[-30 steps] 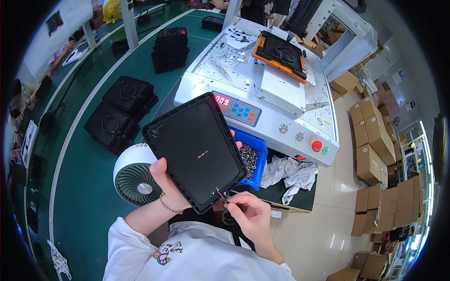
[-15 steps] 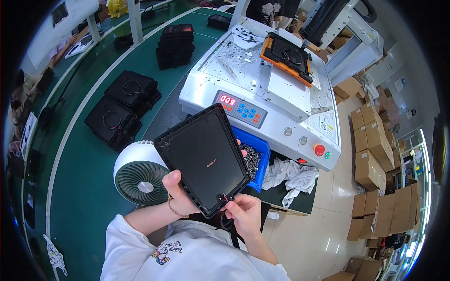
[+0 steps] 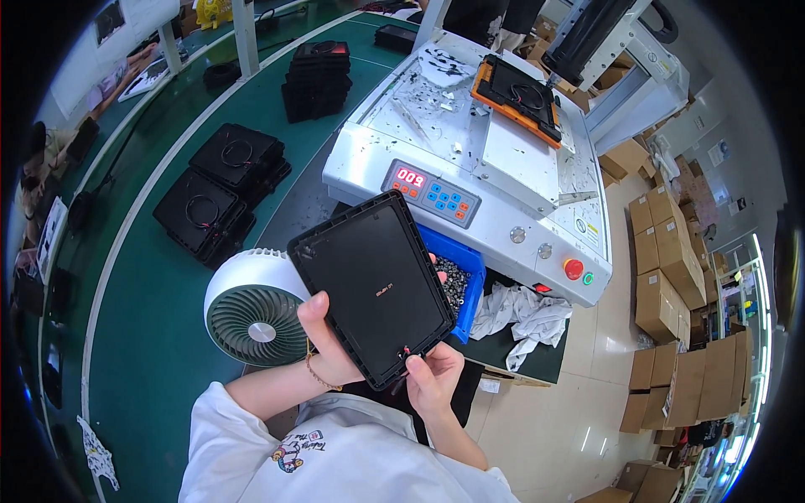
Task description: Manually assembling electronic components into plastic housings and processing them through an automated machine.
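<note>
My left hand [image 3: 329, 339] grips a black rectangular plastic cover [image 3: 376, 281] from beneath, its thumb over the left edge and fingertips showing past the right edge. The cover is tilted, its flat inner face and raised rim toward me. At its lower corner, a thin red and black wire [image 3: 407, 351] comes through. My right hand [image 3: 433, 381] is closed there, thumb and fingers pinching the wire close to the rim; its exact grip is partly hidden. Behind the cover stands a blue bin [image 3: 472, 289] of small dark parts.
A white fan [image 3: 256, 310] stands left of the cover. Stacked black covers [image 3: 201, 214] with coiled wires lie on the green table [image 3: 126, 360]. Ahead is a white machine [image 3: 503, 230] with an orange fixture [image 3: 511, 113] holding another cover. A white cloth [image 3: 524, 314] lies beside the bin.
The cover has shifted slightly right with my left hand. My right thumb has moved up against the cover's corner, and the dark cable loop below it shows less.
</note>
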Tool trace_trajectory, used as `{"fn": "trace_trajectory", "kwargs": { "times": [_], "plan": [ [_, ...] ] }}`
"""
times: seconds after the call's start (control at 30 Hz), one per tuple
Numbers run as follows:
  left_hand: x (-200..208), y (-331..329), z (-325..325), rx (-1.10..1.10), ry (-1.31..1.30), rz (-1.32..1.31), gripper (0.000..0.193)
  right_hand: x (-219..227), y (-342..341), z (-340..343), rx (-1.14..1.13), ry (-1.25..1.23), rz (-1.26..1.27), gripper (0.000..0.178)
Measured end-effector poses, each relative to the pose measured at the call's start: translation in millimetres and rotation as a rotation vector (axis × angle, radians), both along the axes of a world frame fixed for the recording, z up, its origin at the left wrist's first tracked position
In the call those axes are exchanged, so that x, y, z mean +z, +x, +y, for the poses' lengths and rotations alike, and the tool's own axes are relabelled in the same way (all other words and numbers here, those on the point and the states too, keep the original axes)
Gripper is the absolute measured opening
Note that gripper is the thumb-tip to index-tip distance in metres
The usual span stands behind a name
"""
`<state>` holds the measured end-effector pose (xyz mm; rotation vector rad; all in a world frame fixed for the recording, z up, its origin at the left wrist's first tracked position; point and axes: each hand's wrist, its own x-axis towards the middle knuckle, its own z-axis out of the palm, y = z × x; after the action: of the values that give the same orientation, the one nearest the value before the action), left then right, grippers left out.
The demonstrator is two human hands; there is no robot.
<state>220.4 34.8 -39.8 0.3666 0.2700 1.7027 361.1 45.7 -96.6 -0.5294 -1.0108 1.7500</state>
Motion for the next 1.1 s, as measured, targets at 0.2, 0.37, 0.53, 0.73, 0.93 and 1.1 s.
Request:
{"fn": "trace_trajectory", "kwargs": {
  "times": [0.2, 0.37, 0.53, 0.73, 0.93, 1.1],
  "plan": [
    [2.3, 1.2, 2.9, -0.011, 0.046, 0.057, 0.098, 1.9, 11.9, 8.5, 0.128, -0.043, -0.046, 0.016],
    [16.9, 3.0, -5.6, 0.089, 0.047, 0.025, 0.097, 8.8, 10.7, 15.7, 0.261, -0.072, -0.035, 0.018],
    [61.3, -26.2, -39.8, 0.417, -0.078, 0.169, 0.089, 18.8, 17.7, 30.4, 0.346, 0.124, 0.066, 0.063],
    [24.2, -121.3, -194.0, 1.095, -0.265, 0.302, 0.052, 14.4, 39.4, 38.4, 0.254, 0.181, 0.088, 0.051],
    [-44.2, -131.5, -336.1, 1.06, -0.655, 0.131, 0.066, 4.0, 34.8, 38.8, 0.31, 0.15, 0.096, 0.045],
    [-66.6, -119.3, -415.6, 1.023, -0.656, 0.101, 0.082, -2.6, 31.4, 41.4, 0.415, 0.1, 0.142, 0.032]
  ]
}}
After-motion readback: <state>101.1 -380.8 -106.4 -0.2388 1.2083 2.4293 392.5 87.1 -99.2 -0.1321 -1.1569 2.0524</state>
